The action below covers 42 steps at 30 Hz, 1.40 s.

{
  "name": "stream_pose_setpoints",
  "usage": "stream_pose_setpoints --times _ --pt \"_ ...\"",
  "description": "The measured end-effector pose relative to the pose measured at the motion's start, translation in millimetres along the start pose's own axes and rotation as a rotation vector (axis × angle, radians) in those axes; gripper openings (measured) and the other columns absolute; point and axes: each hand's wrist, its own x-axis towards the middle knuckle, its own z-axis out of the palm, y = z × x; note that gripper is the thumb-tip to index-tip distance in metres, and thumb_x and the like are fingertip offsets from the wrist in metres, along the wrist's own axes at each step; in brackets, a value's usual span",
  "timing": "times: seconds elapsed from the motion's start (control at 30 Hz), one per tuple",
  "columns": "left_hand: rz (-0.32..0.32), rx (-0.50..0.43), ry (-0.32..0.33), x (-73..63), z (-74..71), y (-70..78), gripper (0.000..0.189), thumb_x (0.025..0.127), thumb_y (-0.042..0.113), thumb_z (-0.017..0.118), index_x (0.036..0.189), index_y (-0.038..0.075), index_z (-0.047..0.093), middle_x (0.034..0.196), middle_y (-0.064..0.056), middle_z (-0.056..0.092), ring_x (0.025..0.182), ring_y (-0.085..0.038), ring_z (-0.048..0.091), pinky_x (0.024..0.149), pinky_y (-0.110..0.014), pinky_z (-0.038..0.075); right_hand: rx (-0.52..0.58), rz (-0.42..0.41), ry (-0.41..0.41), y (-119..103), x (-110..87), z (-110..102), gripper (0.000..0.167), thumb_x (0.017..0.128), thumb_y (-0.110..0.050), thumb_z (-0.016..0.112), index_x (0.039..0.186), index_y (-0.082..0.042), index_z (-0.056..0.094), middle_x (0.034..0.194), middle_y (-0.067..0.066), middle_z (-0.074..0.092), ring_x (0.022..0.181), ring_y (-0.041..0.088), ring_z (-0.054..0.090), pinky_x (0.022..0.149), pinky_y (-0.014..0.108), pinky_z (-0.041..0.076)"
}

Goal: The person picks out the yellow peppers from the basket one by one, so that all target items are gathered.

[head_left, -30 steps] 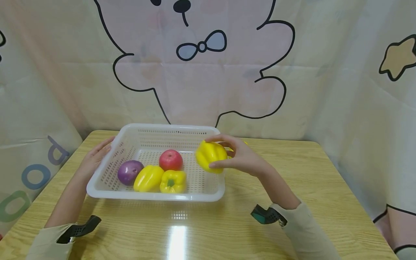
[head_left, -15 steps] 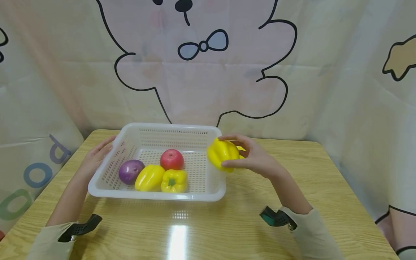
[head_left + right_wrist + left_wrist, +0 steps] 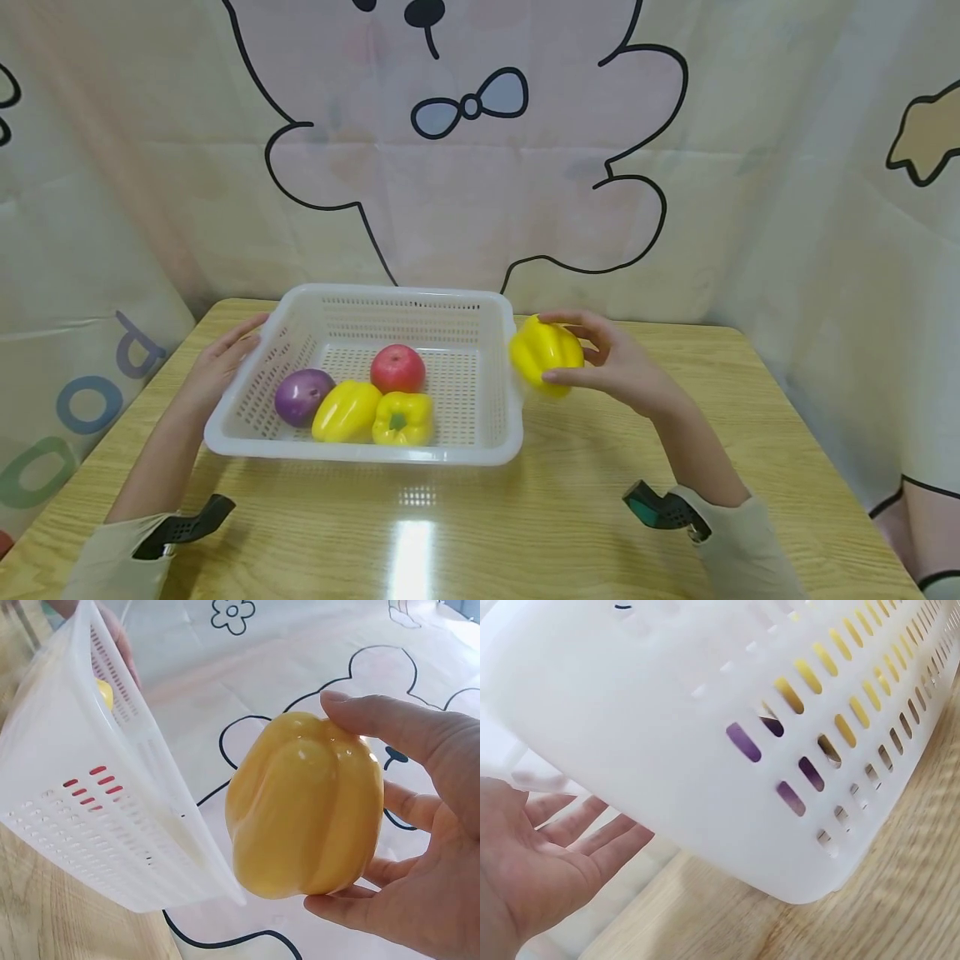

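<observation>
My right hand (image 3: 611, 367) grips a glossy yellow bell pepper (image 3: 546, 354) between thumb and fingers, just outside the right end of the white plastic basket (image 3: 367, 452). In the right wrist view this bell pepper (image 3: 304, 806) is held up off the table. My left hand (image 3: 217, 371) is at the basket's left end, its fingers fairly straight against the outer wall; the left wrist view shows the fingers (image 3: 592, 832) partly hidden behind the wall. Inside the basket lie a purple round vegetable (image 3: 303, 397), a red apple-like fruit (image 3: 397, 368) and two yellow bell peppers (image 3: 402, 419).
The basket stands on a light wooden table (image 3: 570, 533), toward its back left. Behind the table hangs a pale curtain (image 3: 480, 200) with cartoon drawings. Black wrist straps (image 3: 667, 508) sit on both sleeves.
My right hand has carried the yellow bell pepper rightward, from over the basket's right part to outside its right rim. The left hand and the basket have stayed in place.
</observation>
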Motion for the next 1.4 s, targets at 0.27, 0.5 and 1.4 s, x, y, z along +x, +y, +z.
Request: stream_pose_setpoints --times 0.27,0.5,1.4 --pt "-0.023 -0.003 -0.034 0.5 -6.1 -0.5 0.042 0.114 0.034 0.049 0.156 0.035 0.047 0.108 0.016 0.075 0.094 -0.006 0.074 0.074 -0.026 0.064 -0.056 0.039 0.037 2 -5.6 -10 0.065 0.092 -0.01 0.082 0.15 -0.008 0.052 0.155 0.012 0.05 0.133 0.035 0.053 0.106 0.031 0.052" --pt "-0.002 0.007 -0.054 -0.6 -6.3 1.4 0.037 0.114 0.031 0.049 0.151 0.036 0.05 0.109 0.015 0.075 0.094 -0.007 0.075 0.074 -0.029 0.065 -0.087 0.044 0.087 6 -9.0 -16 0.064 0.093 -0.01 0.081 0.15 -0.006 0.051 0.158 0.015 0.048 0.139 0.038 0.049 0.12 0.062 0.039" --pt "0.134 -0.002 -0.096 -3.2 -3.0 -6.4 0.035 0.115 0.022 0.045 0.143 0.04 0.058 0.109 0.012 0.076 0.09 -0.01 0.076 0.069 -0.027 0.065 -0.139 0.095 0.207 37 -9.3 -40 0.069 0.095 -0.014 0.081 0.155 -0.004 0.048 0.156 0.019 0.048 0.131 0.034 0.047 0.12 0.067 0.034"
